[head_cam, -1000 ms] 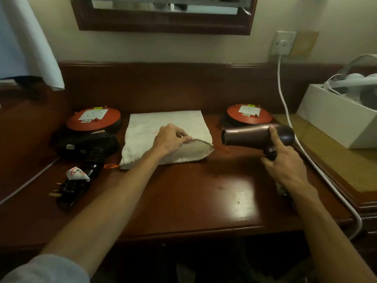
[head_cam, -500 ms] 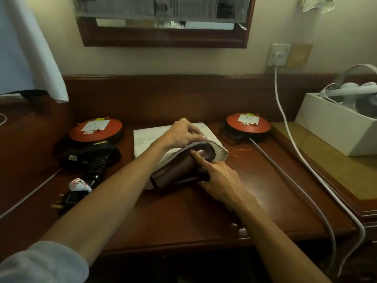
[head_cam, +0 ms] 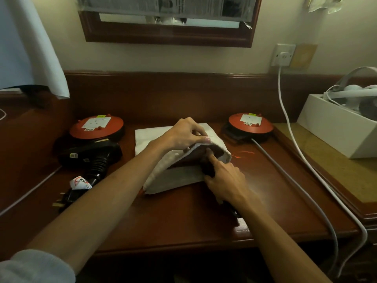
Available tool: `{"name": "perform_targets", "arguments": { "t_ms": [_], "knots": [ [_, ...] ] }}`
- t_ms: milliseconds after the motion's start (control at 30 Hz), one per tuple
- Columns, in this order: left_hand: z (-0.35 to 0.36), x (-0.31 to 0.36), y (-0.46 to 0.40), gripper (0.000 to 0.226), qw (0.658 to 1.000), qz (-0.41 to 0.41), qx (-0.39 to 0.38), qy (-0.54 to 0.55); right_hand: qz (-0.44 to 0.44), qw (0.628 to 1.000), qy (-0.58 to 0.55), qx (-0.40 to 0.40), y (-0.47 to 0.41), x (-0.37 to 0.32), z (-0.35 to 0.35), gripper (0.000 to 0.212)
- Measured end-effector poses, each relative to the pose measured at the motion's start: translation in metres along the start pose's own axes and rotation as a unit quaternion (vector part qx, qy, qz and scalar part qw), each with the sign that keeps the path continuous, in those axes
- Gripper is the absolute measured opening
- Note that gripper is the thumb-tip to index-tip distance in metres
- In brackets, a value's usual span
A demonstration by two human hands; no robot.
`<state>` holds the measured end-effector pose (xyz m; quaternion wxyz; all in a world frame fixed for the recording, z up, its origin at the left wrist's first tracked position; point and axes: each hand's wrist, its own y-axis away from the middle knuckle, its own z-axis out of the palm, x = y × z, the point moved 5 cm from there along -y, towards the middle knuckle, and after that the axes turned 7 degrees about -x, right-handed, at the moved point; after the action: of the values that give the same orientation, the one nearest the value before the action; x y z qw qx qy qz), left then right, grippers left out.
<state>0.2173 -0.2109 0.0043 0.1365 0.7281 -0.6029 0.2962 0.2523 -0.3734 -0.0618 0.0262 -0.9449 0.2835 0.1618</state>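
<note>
A cream cloth bag (head_cam: 175, 180) lies on the dark wooden desk (head_cam: 183, 221). My left hand (head_cam: 187, 134) pinches the upper edge of its mouth and lifts it. A brown hair dryer (head_cam: 206, 156) is mostly inside the bag, only its rear end showing in the opening. My right hand (head_cam: 224, 180) grips the dryer's handle, index finger stretched toward the body. An orange drawstring (head_cam: 243, 154) trails from the bag's mouth.
Two red-topped cable reels stand behind, the left cable reel (head_cam: 97, 127) and the right cable reel (head_cam: 251, 124). A black hair dryer (head_cam: 91, 158) with plug lies at left. A white box (head_cam: 338, 127) sits right. A white cord (head_cam: 289, 129) hangs from the wall socket (head_cam: 283, 55); a grey cable (head_cam: 295, 184) crosses the desk.
My right hand brought the brown dryer from the right into the bag's mouth and pushed it further in. My left hand kept the opening lifted.
</note>
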Motion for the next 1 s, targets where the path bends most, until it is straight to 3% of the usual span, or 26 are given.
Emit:
{"name": "perform_targets", "arguments": {
  "t_ms": [167, 300, 367, 467, 533, 600, 800, 1000],
  "knots": [
    [0.007, 0.02, -0.009, 0.023, 0.999, 0.019, -0.018, -0.023, 0.012, 0.997, 0.001, 0.071, -0.033, -0.03, -0.005, 0.036],
    [0.001, 0.02, -0.012, 0.02, 0.999, 0.018, -0.002, -0.027, 0.012, 0.995, -0.047, 0.084, -0.058, -0.034, -0.001, 0.064],
    [-0.004, 0.021, -0.01, 0.021, 0.999, 0.029, 0.01, -0.026, 0.025, 0.995, -0.067, 0.075, -0.063, -0.028, 0.001, 0.058],
    [-0.015, 0.022, -0.007, 0.021, 0.998, 0.044, 0.045, -0.028, 0.024, 0.988, -0.155, -0.008, -0.052, -0.01, 0.007, 0.063],
    [-0.021, 0.021, -0.008, 0.02, 0.997, 0.044, 0.064, -0.018, 0.021, 0.99, -0.135, -0.026, -0.038, -0.003, 0.019, 0.071],
    [-0.02, 0.025, -0.008, 0.018, 0.997, 0.043, 0.061, -0.014, 0.012, 0.996, -0.09, 0.023, -0.027, -0.004, 0.03, 0.074],
    [-0.014, 0.037, -0.009, 0.022, 0.997, 0.055, 0.042, -0.021, -0.031, 0.976, -0.101, 0.188, -0.043, -0.019, 0.009, 0.042],
    [-0.029, 0.049, -0.007, 0.021, 0.997, 0.065, 0.032, -0.034, -0.001, 0.973, -0.136, 0.187, -0.074, -0.023, 0.006, 0.03]
  ]
}}
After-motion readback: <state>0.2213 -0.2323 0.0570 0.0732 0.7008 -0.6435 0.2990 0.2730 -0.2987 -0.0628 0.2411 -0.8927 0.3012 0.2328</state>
